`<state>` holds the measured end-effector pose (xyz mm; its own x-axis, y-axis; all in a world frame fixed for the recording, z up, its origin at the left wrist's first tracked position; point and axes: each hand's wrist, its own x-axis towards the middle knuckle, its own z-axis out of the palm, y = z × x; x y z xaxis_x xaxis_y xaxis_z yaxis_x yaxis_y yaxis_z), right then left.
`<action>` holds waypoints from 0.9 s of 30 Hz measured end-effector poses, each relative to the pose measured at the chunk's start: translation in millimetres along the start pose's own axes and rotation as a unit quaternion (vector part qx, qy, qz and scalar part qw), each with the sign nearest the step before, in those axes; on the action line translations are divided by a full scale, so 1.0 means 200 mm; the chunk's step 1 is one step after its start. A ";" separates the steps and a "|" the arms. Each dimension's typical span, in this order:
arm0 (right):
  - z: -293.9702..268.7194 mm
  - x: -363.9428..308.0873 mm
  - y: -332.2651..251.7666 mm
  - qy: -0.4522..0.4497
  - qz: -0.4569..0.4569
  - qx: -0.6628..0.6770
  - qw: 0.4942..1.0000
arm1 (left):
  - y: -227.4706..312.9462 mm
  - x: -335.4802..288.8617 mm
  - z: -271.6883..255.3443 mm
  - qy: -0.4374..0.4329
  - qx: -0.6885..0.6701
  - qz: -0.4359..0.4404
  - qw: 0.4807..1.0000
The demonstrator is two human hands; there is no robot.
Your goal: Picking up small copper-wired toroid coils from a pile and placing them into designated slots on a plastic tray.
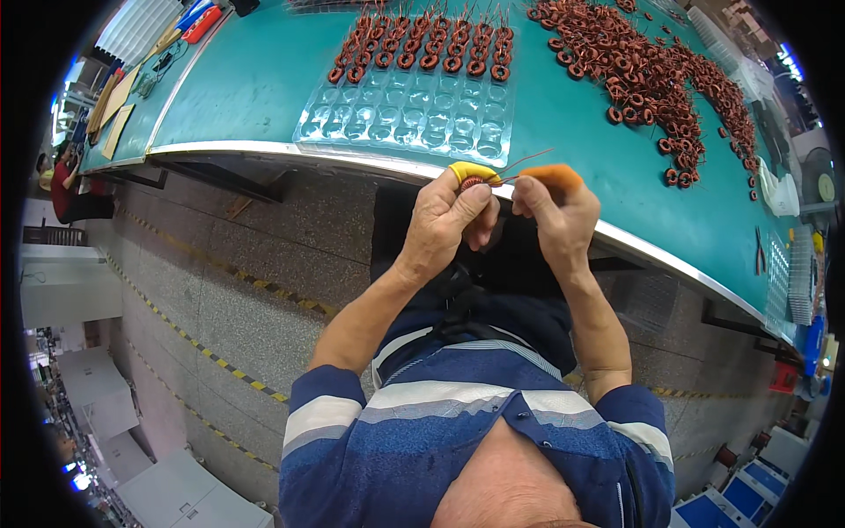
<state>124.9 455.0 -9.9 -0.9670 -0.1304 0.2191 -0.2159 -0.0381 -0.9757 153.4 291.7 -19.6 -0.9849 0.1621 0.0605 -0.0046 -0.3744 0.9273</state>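
The striped shirt point(458, 414) of the person is nearest the camera. Beyond it, both hands are raised at the front edge of the green table point(233, 101). The left hand point(447, 216) holds one copper coil point(473, 183) between the thumb and the forefinger, which wears a yellow finger cover point(471, 169). The right hand point(561, 216) is closed narrow, just beside the coil: its thumb meets the finger with the orange finger cover point(559, 176), pinching a wire point(509, 180) that leads from the coil. A second wire end slants up to the right.

Past the hands, a clear plastic tray point(405, 119) lies on the table. Its near pockets are unfilled; its far pockets hold rows of coils point(429, 62). To the right of the tray is a loose heap of coils point(634, 66). Pliers point(760, 251) lie near the table's right end. At far left, a co-worker point(66, 189) in a red top is beside the table.
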 end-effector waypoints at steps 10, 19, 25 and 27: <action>0.03 -0.03 0.02 0.014 -0.043 0.119 0.992 | -0.03 -0.02 0.04 0.025 -0.052 -0.017 0.998; -0.01 0.00 0.05 0.100 0.009 0.073 0.992 | -0.05 0.01 0.02 0.069 0.007 0.001 0.998; 0.00 -0.03 0.05 -0.017 0.113 0.086 0.990 | -0.03 0.05 0.02 0.052 0.288 0.132 0.947; 0.00 -0.02 0.03 -0.008 0.122 0.102 0.987 | -0.01 0.07 0.02 0.031 0.412 0.180 0.893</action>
<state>126.7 455.3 -16.6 -0.9843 -0.1753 -0.0202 0.0561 -0.2025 -0.9777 140.6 297.4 -18.6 -0.9051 0.1057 0.4119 0.4168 0.4119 0.8103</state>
